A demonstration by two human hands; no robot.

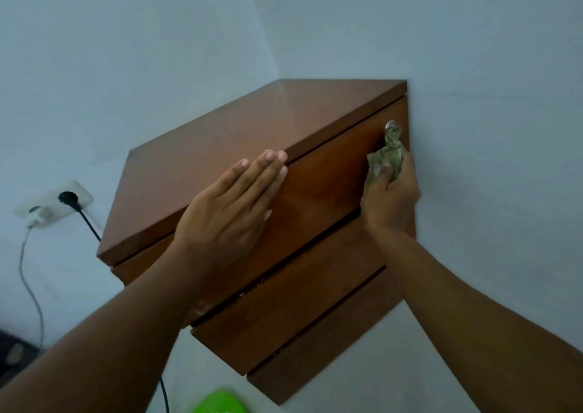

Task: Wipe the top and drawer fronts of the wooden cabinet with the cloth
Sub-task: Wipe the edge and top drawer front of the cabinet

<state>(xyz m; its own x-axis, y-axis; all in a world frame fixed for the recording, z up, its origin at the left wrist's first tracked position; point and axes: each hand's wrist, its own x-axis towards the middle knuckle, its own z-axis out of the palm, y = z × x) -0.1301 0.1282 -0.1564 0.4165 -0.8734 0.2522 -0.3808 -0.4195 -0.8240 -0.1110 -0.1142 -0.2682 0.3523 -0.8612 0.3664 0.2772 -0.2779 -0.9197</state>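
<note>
1. A white wall socket (53, 204) sits at the far left. A white charger (36, 218) and a black plug (68, 197) are pushed into it, and a cable hangs down from each.
2. The left hand (230, 210) is spread flat, its fingers straight and close together. It holds nothing. The palm lies against the top drawer front (328, 175), and the fingertips reach up to the front edge of the cabinet's top.
3. The wooden cabinet (252, 122) stands in the corner of the room against the walls. Its top is bare, and three drawer fronts are stacked below it.
4. A bright green object (217, 401) shows at the bottom edge, too blurred to name.
5. The green cloth (388, 157) is bunched up against the right end of the top drawer front. Its upper tip touches a small metal lock (390, 125).
6. The right hand (389, 198) grips the cloth from below, with fingers and thumb curled round it, pressing it to the wood.
</note>
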